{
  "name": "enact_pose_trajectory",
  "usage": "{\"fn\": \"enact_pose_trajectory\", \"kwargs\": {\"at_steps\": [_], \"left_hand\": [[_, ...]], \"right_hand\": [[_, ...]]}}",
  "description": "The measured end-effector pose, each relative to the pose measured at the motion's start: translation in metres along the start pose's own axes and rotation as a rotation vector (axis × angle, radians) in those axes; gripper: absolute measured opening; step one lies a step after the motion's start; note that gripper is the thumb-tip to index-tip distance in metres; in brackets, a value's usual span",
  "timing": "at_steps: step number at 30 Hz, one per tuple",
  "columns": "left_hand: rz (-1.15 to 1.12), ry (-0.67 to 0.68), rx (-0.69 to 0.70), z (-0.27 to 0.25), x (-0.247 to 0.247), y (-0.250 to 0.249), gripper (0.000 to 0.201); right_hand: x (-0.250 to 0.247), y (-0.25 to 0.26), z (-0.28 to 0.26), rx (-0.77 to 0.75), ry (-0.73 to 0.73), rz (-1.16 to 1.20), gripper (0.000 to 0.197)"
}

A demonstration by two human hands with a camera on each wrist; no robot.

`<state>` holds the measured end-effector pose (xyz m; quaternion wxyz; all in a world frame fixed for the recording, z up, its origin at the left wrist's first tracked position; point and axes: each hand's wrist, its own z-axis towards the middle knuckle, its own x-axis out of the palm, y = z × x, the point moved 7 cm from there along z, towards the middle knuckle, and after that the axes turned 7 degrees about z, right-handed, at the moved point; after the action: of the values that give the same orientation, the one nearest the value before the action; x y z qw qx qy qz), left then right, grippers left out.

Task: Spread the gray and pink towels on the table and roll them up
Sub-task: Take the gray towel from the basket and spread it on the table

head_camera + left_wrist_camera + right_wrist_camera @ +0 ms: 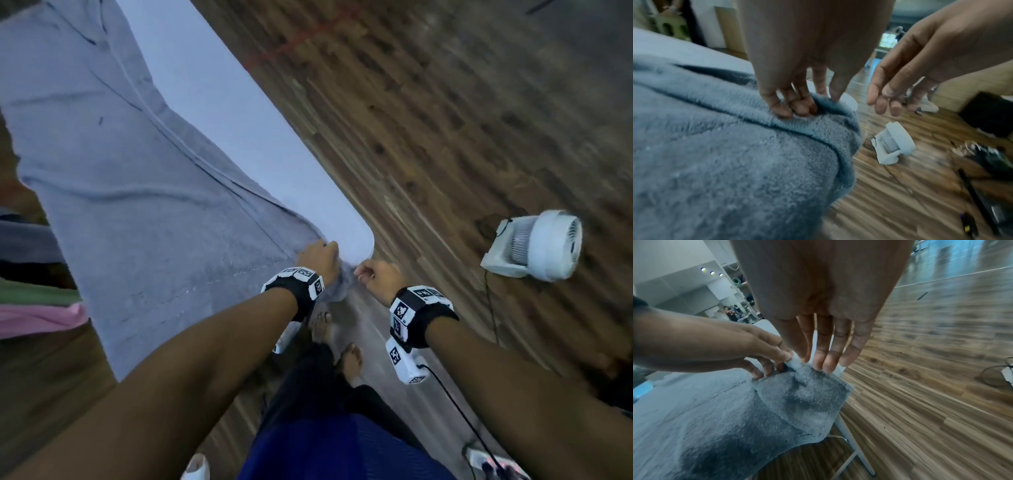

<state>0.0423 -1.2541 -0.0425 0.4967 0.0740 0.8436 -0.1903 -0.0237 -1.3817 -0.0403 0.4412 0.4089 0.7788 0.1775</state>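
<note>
The gray towel (pixel 130 192) lies spread over the white table (pixel 219 113), its near side hanging over the table's edge. At the table's rounded near corner my left hand (pixel 325 251) pinches a fold of the towel's corner between thumb and curled fingers (pixel 797 110). My right hand (pixel 364 272) hovers just right of it, holding nothing; its fingers (pixel 824 365) are straight, tips at the towel's hanging corner (pixel 818 395). The pink towel (pixel 41 317) lies bunched at the far left, beyond the gray one.
A green cloth (pixel 34 293) sits above the pink towel. On the wooden floor right of the table stands a white fan (pixel 537 245) with a black cable (pixel 489 308). My bare feet (pixel 349 359) are beside the corner. A white table leg (pixel 855 447) slants below the towel.
</note>
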Motion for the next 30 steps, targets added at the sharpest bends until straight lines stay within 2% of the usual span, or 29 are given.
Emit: {"fn": "enact_pose_trajectory", "kwargs": {"at_steps": [3, 6, 8, 11, 13, 16, 19, 21, 25, 27, 30], "left_hand": [[-0.209, -0.074, -0.073, 0.001, -0.003, 0.005, 0.027], [-0.390, -0.150, -0.142, -0.006, -0.005, 0.011, 0.013], [-0.531, -0.199, -0.191, -0.013, -0.007, 0.013, 0.021], [-0.736, -0.191, -0.342, -0.017, 0.000, 0.019, 0.030], [-0.769, -0.165, -0.419, -0.015, 0.004, 0.023, 0.025], [-0.777, -0.150, -0.422, -0.009, 0.002, 0.023, 0.010], [-0.829, -0.147, -0.442, -0.005, 0.004, 0.022, 0.007], [-0.861, -0.170, -0.463, -0.003, 0.002, 0.022, 0.013], [-0.980, -0.250, -0.568, -0.008, 0.001, 0.015, 0.007], [-1.009, -0.286, -0.628, -0.010, 0.003, 0.008, 0.011], [-0.979, -0.350, -0.756, -0.013, 0.005, 0.002, 0.018]], "right_hand": [[-0.008, 0.016, 0.018, -0.090, 0.018, -0.070, 0.020], [-0.011, 0.035, 0.033, -0.186, 0.065, -0.146, 0.021], [-0.014, 0.046, 0.042, -0.222, 0.097, -0.210, 0.024], [-0.018, 0.063, 0.054, -0.271, 0.165, -0.327, 0.034], [-0.018, 0.075, 0.060, -0.345, 0.235, -0.429, 0.046], [-0.011, 0.093, 0.066, -0.513, 0.345, -0.596, 0.059], [-0.002, 0.107, 0.073, -0.655, 0.399, -0.702, 0.064], [0.001, 0.117, 0.078, -0.754, 0.407, -0.769, 0.059], [0.001, 0.126, 0.087, -0.940, 0.431, -0.861, 0.033], [-0.003, 0.130, 0.091, -1.029, 0.416, -0.882, 0.018], [-0.005, 0.136, 0.091, -1.178, 0.400, -0.954, 0.016]]}}
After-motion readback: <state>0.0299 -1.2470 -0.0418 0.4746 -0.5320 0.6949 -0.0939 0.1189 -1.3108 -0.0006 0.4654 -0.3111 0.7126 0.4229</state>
